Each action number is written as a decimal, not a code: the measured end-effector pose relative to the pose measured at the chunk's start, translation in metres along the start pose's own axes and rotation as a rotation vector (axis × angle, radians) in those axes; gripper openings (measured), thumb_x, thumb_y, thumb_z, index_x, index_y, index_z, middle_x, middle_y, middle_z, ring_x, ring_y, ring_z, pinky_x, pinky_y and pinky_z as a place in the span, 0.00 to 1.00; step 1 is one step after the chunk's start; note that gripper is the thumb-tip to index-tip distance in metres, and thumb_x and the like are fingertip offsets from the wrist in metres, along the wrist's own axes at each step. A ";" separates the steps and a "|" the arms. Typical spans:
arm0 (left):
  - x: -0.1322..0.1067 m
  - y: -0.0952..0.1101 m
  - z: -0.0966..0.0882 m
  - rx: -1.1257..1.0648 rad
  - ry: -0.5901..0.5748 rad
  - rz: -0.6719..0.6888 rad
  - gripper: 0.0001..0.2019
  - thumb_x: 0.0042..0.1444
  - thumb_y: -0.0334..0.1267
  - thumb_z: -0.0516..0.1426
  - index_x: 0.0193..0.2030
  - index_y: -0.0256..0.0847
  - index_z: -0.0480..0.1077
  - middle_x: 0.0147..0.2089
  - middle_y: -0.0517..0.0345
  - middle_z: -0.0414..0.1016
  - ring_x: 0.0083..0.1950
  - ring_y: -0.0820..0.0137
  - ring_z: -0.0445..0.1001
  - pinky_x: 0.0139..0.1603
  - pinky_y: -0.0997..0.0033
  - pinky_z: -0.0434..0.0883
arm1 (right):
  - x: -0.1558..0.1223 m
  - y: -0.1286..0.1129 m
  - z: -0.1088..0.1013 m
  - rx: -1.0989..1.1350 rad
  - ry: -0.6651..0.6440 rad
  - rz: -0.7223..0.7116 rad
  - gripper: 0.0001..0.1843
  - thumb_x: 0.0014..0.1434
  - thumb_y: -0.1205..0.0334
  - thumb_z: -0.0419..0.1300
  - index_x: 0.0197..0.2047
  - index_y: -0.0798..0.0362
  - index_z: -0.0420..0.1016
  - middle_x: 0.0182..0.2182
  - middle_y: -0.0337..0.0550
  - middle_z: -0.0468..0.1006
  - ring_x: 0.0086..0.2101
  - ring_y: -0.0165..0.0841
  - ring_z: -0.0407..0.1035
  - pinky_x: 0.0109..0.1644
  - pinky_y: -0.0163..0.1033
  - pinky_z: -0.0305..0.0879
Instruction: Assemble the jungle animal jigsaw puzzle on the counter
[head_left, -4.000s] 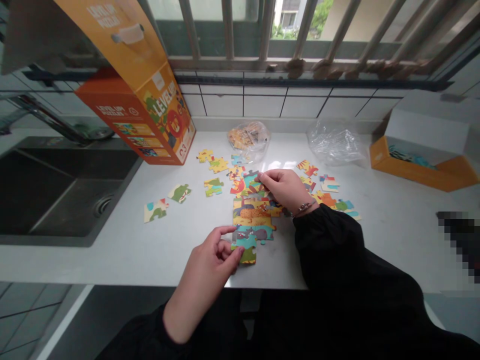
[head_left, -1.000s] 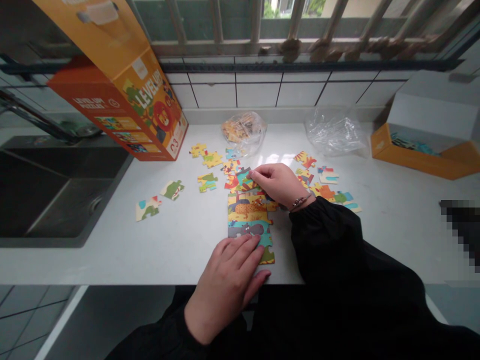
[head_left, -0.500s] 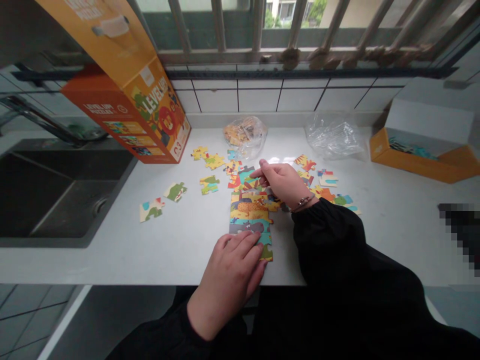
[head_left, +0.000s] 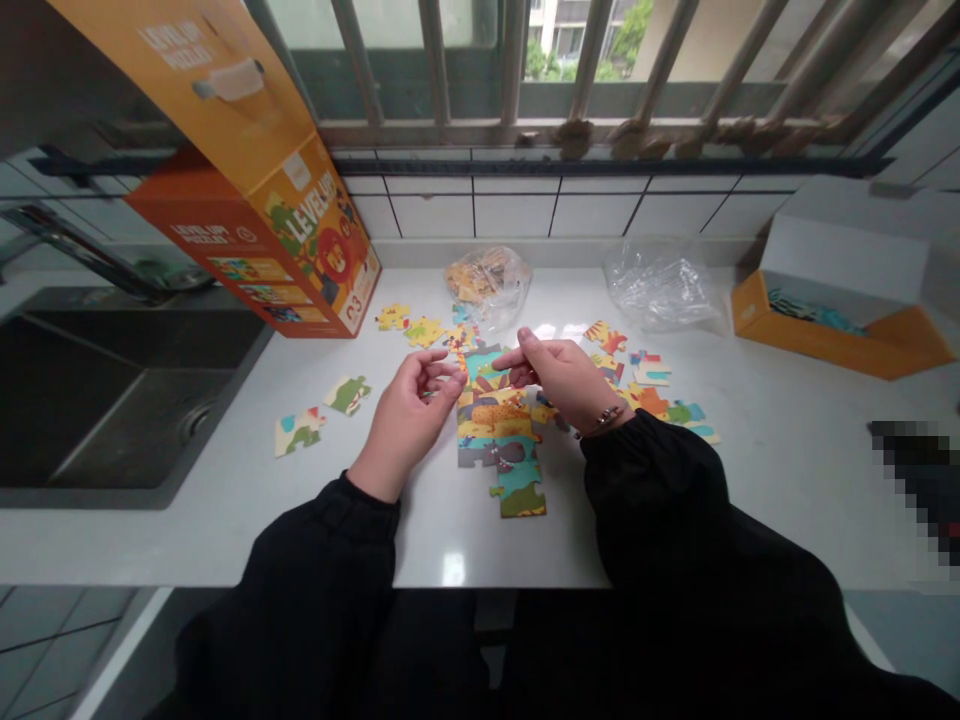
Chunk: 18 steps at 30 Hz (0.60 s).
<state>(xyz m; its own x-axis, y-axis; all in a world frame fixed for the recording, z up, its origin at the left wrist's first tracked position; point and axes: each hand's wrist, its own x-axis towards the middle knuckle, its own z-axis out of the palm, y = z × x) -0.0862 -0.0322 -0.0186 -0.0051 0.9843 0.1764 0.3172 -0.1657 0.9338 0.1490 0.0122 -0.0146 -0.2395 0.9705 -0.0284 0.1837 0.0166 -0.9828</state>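
Observation:
A partly joined jigsaw puzzle (head_left: 499, 412) lies on the white counter, showing a spotted cat and a grey hippo. My left hand (head_left: 415, 410) hovers at its upper left edge, fingers loosely curled and apart, the thumb beside the border. From the right, my right hand (head_left: 566, 375) reaches over the upper part, index finger and thumb apart, with no piece visible between them. Loose puzzle pieces lie around: a green and white piece (head_left: 348, 394) and a cream piece (head_left: 298, 432) to the left, and an orange piece (head_left: 646, 402) among several at right.
An orange puzzle box (head_left: 300, 240) stands at the back left beside a dark sink (head_left: 172, 440). Along the back lie a bag of pieces (head_left: 491, 280) and a crumpled clear bag (head_left: 664, 285). An open orange-and-white box (head_left: 817, 330) holds more pieces at right.
My left hand has left the puzzle's lower part and moved up to its upper left edge, uncovering the green bottom piece. My right hand has barely moved.

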 end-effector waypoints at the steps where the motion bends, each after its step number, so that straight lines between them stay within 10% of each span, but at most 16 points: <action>1: 0.001 -0.004 0.000 -0.091 -0.022 -0.033 0.25 0.68 0.53 0.66 0.63 0.40 0.70 0.49 0.52 0.83 0.45 0.67 0.82 0.44 0.68 0.78 | -0.001 0.000 0.001 -0.006 -0.043 -0.001 0.46 0.68 0.19 0.53 0.43 0.55 0.91 0.33 0.51 0.86 0.35 0.35 0.78 0.44 0.40 0.75; 6: -0.009 0.003 -0.002 -0.196 -0.142 -0.139 0.19 0.64 0.49 0.69 0.54 0.40 0.75 0.34 0.64 0.75 0.33 0.74 0.75 0.36 0.74 0.73 | -0.007 -0.004 0.004 -0.022 -0.245 0.012 0.45 0.67 0.18 0.55 0.39 0.53 0.91 0.33 0.50 0.88 0.36 0.36 0.81 0.45 0.40 0.76; 18: -0.052 0.008 -0.023 -0.024 -0.516 -0.280 0.17 0.63 0.51 0.68 0.50 0.41 0.78 0.31 0.62 0.78 0.30 0.70 0.77 0.31 0.73 0.72 | 0.000 0.000 -0.007 -0.233 0.068 -0.059 0.50 0.69 0.17 0.46 0.34 0.53 0.89 0.29 0.49 0.85 0.29 0.35 0.76 0.39 0.41 0.69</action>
<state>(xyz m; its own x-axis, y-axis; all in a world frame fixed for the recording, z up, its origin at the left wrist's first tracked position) -0.1048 -0.0862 -0.0129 0.3783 0.8921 -0.2470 0.3489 0.1097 0.9307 0.1562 0.0135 -0.0137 -0.1927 0.9801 0.0477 0.3882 0.1208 -0.9136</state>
